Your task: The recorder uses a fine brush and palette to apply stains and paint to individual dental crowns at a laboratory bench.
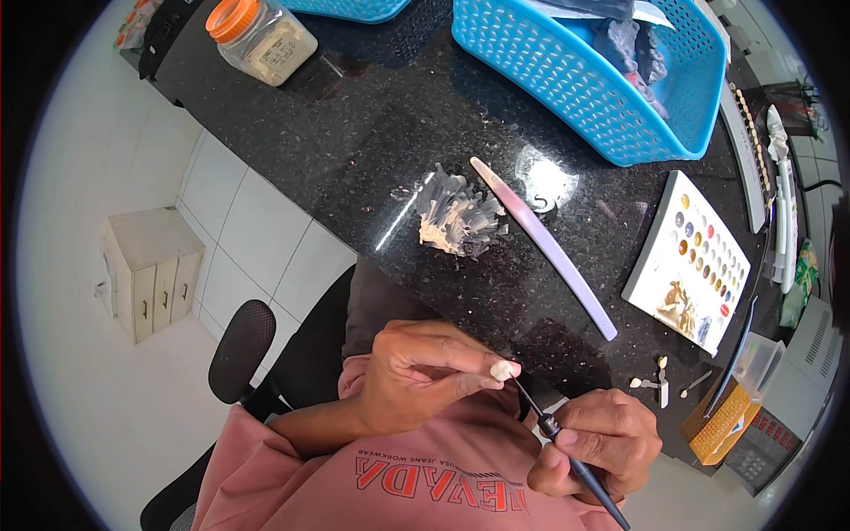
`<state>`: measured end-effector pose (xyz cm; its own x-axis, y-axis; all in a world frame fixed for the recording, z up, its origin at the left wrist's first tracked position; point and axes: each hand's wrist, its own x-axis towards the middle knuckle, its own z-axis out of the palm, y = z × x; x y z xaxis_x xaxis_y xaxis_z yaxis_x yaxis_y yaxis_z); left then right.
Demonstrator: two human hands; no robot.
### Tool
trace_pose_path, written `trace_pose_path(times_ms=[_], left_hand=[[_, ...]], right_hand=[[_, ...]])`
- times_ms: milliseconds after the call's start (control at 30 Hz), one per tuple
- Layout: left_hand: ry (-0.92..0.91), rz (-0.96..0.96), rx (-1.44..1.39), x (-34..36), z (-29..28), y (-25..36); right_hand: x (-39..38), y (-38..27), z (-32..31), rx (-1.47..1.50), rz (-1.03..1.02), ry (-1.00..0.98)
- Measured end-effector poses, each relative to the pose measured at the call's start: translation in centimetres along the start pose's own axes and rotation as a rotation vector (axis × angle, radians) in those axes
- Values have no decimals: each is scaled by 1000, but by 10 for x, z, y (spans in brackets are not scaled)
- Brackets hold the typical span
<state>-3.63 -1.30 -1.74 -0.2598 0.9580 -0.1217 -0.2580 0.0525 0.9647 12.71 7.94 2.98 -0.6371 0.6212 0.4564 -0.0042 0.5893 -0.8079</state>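
Observation:
My left hand pinches a small cream dental crown between thumb and fingertips, in front of my chest. In my right hand is a slim, dark-handled tool, gripped like a pen. Its thin tip reaches up and left to the crown, apparently touching it; the exact shape of the tip is too small to tell. Beyond my hands, a lilac spatula lies slantwise on the black speckled counter. Left of it is a smear of beige and grey paste.
A white palette with several colour spots lies at the right, near small tooth pieces and an orange box. A blue basket holding cloths stands at the back. An orange-lidded jar sits far left.

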Motion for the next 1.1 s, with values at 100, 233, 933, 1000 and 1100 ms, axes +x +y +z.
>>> trace_pose_path(times_ms=[100, 233, 933, 1000, 1100], left_hand=[[7, 11, 6, -1, 0, -1], [-1, 8, 31, 0, 0, 0], [-17, 3, 13, 0, -1, 2], [-17, 0, 3, 0, 0, 2], [-3, 4, -3, 0, 1, 1]], right_hand=[[-1, 0, 1, 14, -12, 2], [-2, -1, 0, 6, 22, -11], [-3, -1, 2, -9, 25, 30], [-3, -1, 1, -9, 36, 28], [-3, -1, 2, -10, 25, 35]])
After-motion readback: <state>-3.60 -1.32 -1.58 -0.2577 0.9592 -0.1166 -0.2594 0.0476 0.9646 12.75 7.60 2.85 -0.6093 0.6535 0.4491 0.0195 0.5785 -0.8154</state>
